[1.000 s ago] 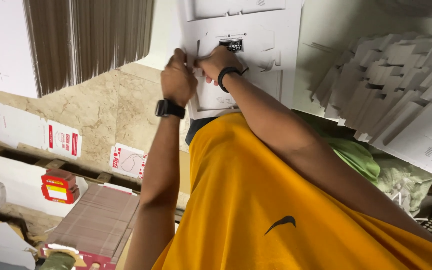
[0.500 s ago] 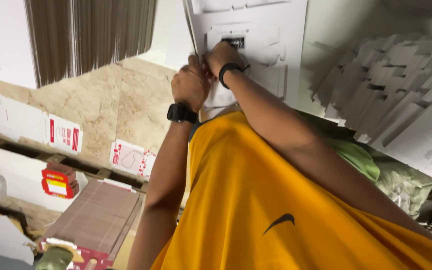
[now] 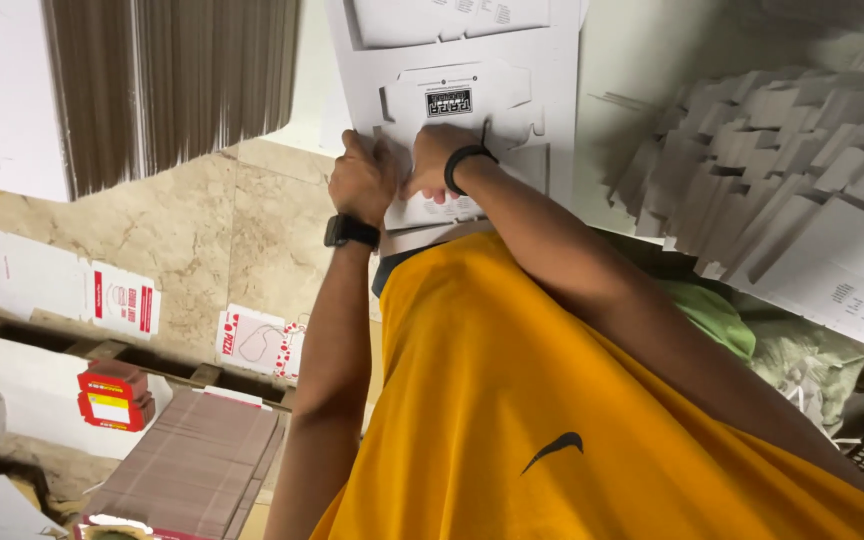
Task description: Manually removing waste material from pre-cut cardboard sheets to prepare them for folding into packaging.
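A white die-cut cardboard sheet with a small black printed patch lies flat at the top centre. My left hand, with a black watch on its wrist, presses and grips the sheet's lower part. My right hand, with a black wristband, sits right beside it, fingers curled on the same sheet. The two hands touch each other. My yellow shirt fills the lower middle of the view and hides what lies under it.
A tall stack of brown corrugated board stands upper left. A pile of white folded box blanks spreads on the right. Red small boxes, a brown cardboard stack and printed flat box blanks lie on the marble floor. Green cloth sits lower right.
The sheet, seen partly edge-on half a second ago, now lies flat and broad toward me. Both hands stay close together on its lower part.
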